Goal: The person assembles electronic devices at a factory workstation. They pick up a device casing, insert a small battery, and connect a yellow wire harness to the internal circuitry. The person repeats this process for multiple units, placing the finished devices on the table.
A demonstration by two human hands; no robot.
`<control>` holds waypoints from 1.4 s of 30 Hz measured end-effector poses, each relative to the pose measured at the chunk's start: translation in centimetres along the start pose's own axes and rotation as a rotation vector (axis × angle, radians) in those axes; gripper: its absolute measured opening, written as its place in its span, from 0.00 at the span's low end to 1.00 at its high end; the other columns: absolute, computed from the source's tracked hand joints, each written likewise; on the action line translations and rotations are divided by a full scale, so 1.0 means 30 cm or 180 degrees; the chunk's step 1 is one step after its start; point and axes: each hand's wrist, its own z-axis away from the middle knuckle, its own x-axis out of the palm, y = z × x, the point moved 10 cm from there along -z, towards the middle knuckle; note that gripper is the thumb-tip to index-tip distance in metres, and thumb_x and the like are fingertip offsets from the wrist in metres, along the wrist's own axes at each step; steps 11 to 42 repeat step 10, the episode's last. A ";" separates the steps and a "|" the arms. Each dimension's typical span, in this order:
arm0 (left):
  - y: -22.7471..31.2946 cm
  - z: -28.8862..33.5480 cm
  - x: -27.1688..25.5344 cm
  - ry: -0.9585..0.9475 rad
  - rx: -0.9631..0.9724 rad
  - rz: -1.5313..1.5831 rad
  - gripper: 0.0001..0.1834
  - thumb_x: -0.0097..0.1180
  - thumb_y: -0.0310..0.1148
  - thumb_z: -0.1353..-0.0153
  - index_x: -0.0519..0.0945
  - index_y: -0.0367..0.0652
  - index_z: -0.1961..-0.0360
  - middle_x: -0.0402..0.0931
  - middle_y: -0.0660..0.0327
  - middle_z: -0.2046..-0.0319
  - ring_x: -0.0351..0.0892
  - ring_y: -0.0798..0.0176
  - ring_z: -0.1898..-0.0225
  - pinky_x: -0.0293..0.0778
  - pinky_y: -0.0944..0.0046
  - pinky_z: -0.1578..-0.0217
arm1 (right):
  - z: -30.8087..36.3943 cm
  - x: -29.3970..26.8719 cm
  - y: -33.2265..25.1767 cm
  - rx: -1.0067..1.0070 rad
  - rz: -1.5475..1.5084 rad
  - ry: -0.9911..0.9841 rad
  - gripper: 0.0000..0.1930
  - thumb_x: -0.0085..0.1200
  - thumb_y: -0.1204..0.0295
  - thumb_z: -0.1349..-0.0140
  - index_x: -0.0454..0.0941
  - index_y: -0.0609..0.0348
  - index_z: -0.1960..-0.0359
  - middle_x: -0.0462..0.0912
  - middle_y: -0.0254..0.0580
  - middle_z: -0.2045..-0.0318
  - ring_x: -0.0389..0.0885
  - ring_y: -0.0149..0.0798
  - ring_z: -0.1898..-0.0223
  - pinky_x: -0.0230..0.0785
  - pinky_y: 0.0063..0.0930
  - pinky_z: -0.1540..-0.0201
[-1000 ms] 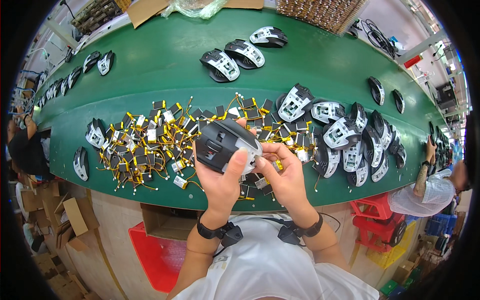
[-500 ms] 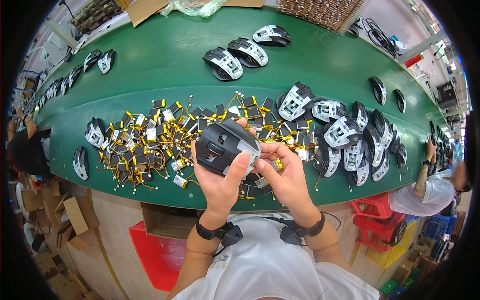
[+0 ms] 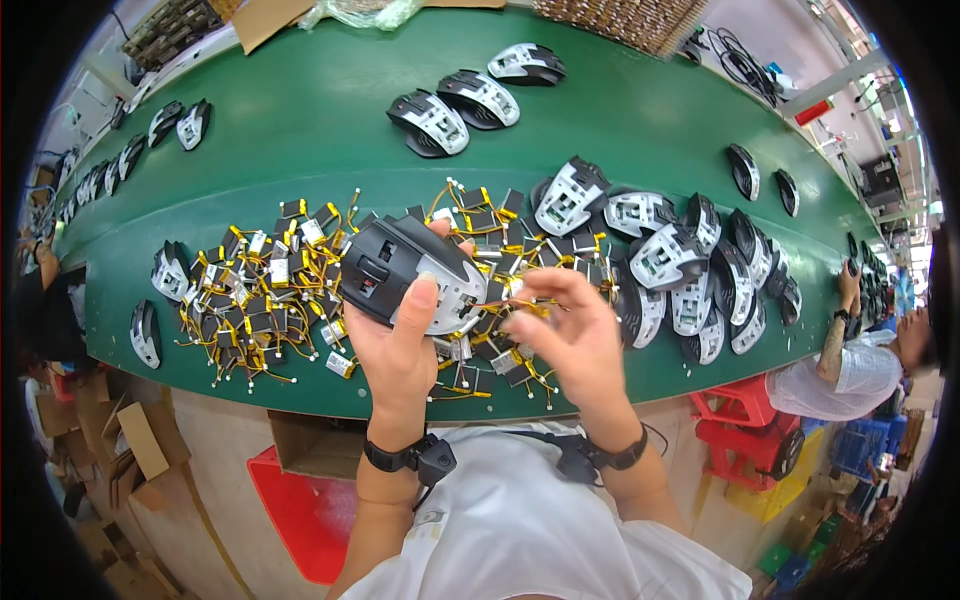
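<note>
My left hand (image 3: pixel 392 365) is closed around a black and silver computer mouse (image 3: pixel 385 262), its thumb lying along the silver part. Thin reddish wires (image 3: pixel 508 303) show at the silver end of the mouse, by the fingertips of my right hand (image 3: pixel 580 345). That hand is slightly blurred, with thumb and forefinger apart, and I see no firm grip on the wires. Beneath both hands spreads a pile of small battery packs (image 3: pixel 255 310) with yellow tape and wired plugs. Part of the pile is hidden by the hands and mouse.
A heap of similar mice (image 3: pixel 668 257) lies right of the batteries on the green table (image 3: pixel 300 130). Three mice (image 3: pixel 478 98) sit farther back, others at the left. A red bin (image 3: pixel 300 520) and red stools (image 3: pixel 740 440) stand below. Another person (image 3: pixel 830 380) sits at the right.
The mouse has moved left in my left hand. My right hand has come away from its silver end, fingers spreading, and wires now show there.
</note>
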 end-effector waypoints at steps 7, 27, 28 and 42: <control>-0.084 0.026 0.047 -0.0117 -0.0414 0.0317 0.28 0.62 0.28 0.39 0.67 0.33 0.40 0.75 0.45 0.46 0.81 0.50 0.50 0.80 0.52 0.50 | -0.035 -0.053 -0.016 -0.0139 -0.1556 0.0457 0.15 0.57 0.75 0.35 0.71 0.63 0.49 0.81 0.48 0.58 0.75 0.26 0.67 0.70 0.20 0.67; -0.098 0.023 0.041 -0.0071 -0.0440 0.0251 0.29 0.63 0.30 0.39 0.67 0.35 0.40 0.75 0.45 0.46 0.81 0.51 0.49 0.78 0.51 0.48 | -0.039 0.030 0.055 0.0595 -0.1939 -0.0268 0.19 0.56 0.67 0.32 0.68 0.56 0.42 0.80 0.47 0.52 0.67 0.24 0.73 0.64 0.18 0.70; -0.098 0.023 0.041 -0.0071 -0.0440 0.0251 0.29 0.63 0.30 0.39 0.67 0.35 0.40 0.75 0.45 0.46 0.81 0.51 0.49 0.78 0.51 0.48 | -0.039 0.030 0.055 0.0595 -0.1939 -0.0268 0.19 0.56 0.67 0.32 0.68 0.56 0.42 0.80 0.47 0.52 0.67 0.24 0.73 0.64 0.18 0.70; -0.098 0.023 0.041 -0.0071 -0.0440 0.0251 0.29 0.63 0.30 0.39 0.67 0.35 0.40 0.75 0.45 0.46 0.81 0.51 0.49 0.78 0.51 0.48 | -0.039 0.030 0.055 0.0595 -0.1939 -0.0268 0.19 0.56 0.67 0.32 0.68 0.56 0.42 0.80 0.47 0.52 0.67 0.24 0.73 0.64 0.18 0.70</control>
